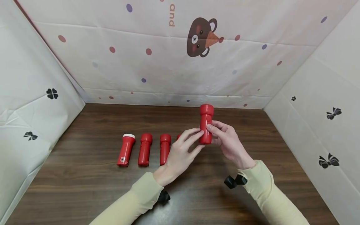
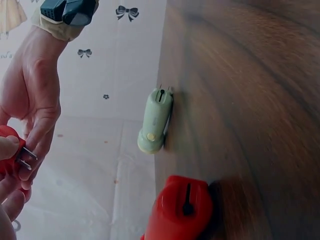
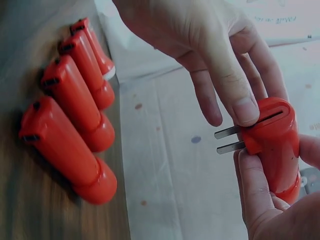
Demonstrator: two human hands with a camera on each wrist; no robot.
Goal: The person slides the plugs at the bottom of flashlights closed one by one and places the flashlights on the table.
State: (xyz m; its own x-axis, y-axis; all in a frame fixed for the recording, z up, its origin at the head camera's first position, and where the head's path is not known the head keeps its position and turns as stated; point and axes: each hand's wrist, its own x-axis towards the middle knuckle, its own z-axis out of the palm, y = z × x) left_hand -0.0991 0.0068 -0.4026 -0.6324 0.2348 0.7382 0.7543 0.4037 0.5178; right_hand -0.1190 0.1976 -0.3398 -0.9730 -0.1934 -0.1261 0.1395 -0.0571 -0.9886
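Both hands hold one red flashlight above the table, head end up. My right hand grips its body from the right, thumb across the front. The left hand pinches its lower end from the other side. In the right wrist view, the left thumb presses beside the slot on the flashlight's end. Two metal plug prongs stick out of that end. Red flashlights lie in a row to the left, among them one and another; a further one is mostly hidden behind the left hand.
The leftmost flashlight has a white rim. A light green flashlight lies on the brown table in the left wrist view. Printed white sheets close off the back and both sides.
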